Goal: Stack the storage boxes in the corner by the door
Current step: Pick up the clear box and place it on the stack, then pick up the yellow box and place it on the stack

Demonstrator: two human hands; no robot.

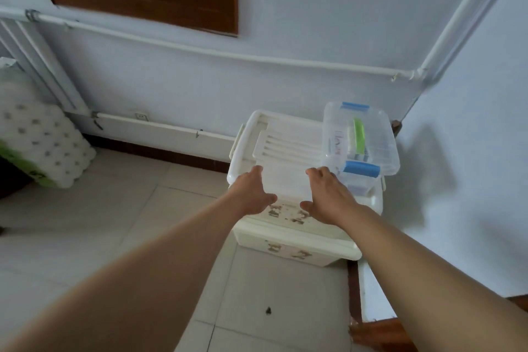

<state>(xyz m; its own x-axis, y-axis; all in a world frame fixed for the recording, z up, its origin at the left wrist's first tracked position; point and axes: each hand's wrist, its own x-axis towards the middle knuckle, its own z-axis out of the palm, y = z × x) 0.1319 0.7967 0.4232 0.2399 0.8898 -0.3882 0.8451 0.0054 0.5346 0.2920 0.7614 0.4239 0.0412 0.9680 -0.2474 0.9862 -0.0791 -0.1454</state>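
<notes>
While both hands gripped a small clear box (285, 183), it sat on the big white box (297, 234) at its front edge. Left hand (251, 194) & right hand (328, 197) had fingers spread, pressed on the sides. Blue-latched clear box (368, 140) sat on the big white box's right rear. Ribbed lid; tiled floor (114, 208) was open to its left.

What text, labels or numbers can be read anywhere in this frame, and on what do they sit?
Nothing can be read.
Small clear box: reddish marks on its side, too blurred to read.
Large white box: worn brown sticker marks, not letters.
Toilet roll pack: dark print on its green wrapper, too small to read.
</notes>
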